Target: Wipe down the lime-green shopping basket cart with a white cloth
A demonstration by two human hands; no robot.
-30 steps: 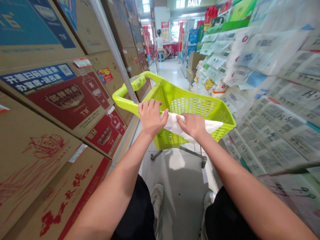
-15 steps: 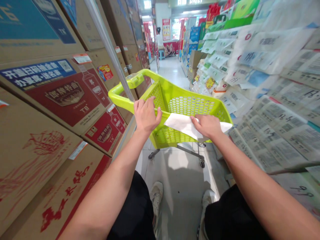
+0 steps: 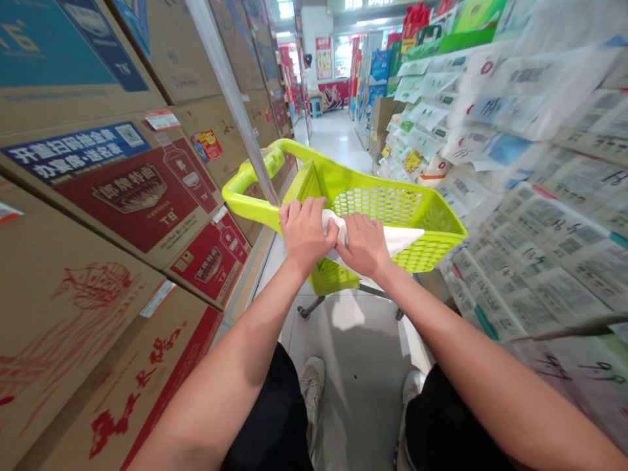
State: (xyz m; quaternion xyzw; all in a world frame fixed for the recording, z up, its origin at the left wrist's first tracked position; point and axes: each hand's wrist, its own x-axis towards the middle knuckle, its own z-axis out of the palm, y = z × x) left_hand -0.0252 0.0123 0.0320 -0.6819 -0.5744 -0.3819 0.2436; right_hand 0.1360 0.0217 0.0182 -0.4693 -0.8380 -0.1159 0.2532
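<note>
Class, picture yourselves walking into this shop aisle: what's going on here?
A person's right hand holds a white cloth or wipe against the near rim of a yellow-green shopping cart. The left hand rests over the same rim, close beside it, nearer the handle. The cart stands sideways before the person, between stacked cartons and piled white packs.

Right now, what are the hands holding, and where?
Left hand: the cart's near rim. Right hand: a white cloth, toward its left end.
</note>
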